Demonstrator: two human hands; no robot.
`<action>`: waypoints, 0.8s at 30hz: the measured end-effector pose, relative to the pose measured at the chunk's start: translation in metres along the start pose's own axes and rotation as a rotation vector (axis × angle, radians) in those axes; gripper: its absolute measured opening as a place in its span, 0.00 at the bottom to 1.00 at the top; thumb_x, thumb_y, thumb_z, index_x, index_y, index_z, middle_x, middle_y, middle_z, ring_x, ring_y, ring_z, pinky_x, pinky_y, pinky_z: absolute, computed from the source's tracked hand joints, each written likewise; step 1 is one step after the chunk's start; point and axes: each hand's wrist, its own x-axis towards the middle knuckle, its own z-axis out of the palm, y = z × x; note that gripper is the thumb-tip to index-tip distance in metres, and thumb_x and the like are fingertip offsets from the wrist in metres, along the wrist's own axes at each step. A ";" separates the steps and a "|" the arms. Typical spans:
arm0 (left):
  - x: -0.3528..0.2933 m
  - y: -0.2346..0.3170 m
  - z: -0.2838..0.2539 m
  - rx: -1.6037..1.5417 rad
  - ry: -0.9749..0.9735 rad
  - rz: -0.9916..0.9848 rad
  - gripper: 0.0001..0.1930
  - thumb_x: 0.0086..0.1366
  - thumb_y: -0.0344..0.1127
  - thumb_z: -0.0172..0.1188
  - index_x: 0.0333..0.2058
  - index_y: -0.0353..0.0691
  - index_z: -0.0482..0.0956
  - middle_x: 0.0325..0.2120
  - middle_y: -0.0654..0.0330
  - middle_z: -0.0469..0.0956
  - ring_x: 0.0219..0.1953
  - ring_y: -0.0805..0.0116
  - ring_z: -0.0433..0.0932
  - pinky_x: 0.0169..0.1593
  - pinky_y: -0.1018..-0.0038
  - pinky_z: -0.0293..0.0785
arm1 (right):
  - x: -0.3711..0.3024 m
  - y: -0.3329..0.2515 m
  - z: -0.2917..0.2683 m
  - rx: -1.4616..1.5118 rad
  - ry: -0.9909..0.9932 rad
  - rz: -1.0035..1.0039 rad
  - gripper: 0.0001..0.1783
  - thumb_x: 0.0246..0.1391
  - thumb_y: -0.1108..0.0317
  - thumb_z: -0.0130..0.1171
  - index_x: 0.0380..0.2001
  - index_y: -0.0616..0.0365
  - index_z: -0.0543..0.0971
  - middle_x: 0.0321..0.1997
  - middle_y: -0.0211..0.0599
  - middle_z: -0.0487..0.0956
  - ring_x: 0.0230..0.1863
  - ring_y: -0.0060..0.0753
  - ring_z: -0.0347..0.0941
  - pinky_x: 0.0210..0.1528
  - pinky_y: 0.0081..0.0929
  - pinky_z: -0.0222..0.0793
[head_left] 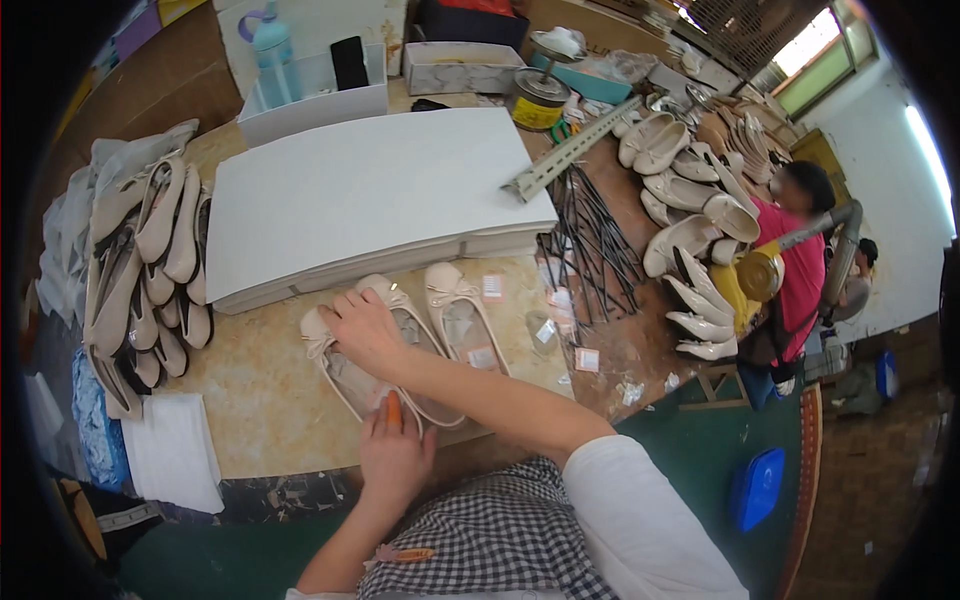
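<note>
Three beige ballet flats with bows stand side by side on the worktable, toes pointing away. My right hand [365,328] reaches across and lies over the toe of the leftmost flat [318,335], fingers curled onto it. Beside that hand is the middle flat [408,330], partly covered by my forearm. My left hand [393,458] is at the heel of the leftmost flat, closed around a slim orange thing [394,410] whose kind I cannot make out. The third flat [473,335], to the right, has a pale label inside.
A stack of white sheets [370,190] lies behind the flats. Piled beige shoes [160,230] stand at left, above a white cloth [175,450]. More shoes [690,200], dark thin rods [590,240] and a metal angle bar [570,150] are at right. A person in pink [795,250] stands beyond.
</note>
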 end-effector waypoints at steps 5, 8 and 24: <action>-0.007 -0.037 -0.044 -0.105 0.227 -0.115 0.24 0.56 0.37 0.62 0.50 0.32 0.75 0.37 0.49 0.78 0.38 0.60 0.77 0.48 0.66 0.70 | -0.072 0.073 -0.094 0.239 0.326 -0.001 0.15 0.46 0.73 0.57 0.41 0.55 0.79 0.43 0.44 0.76 0.50 0.48 0.68 0.53 0.41 0.64; -0.021 -0.069 -0.026 -0.697 0.247 -0.698 0.25 0.58 0.30 0.60 0.55 0.33 0.72 0.31 0.57 0.78 0.31 0.72 0.74 0.38 0.75 0.71 | -0.163 0.157 -0.167 -0.284 0.348 0.711 0.10 0.53 0.66 0.55 0.36 0.59 0.79 0.35 0.46 0.79 0.39 0.48 0.76 0.40 0.40 0.72; 0.000 -0.049 -0.017 -2.211 0.136 -0.465 0.47 0.60 0.73 0.37 0.60 0.31 0.61 0.48 0.41 0.73 0.40 0.51 0.79 0.39 0.62 0.80 | -0.185 0.185 -0.208 -0.261 0.111 1.044 0.12 0.48 0.56 0.59 0.27 0.54 0.80 0.28 0.45 0.81 0.34 0.52 0.78 0.38 0.44 0.73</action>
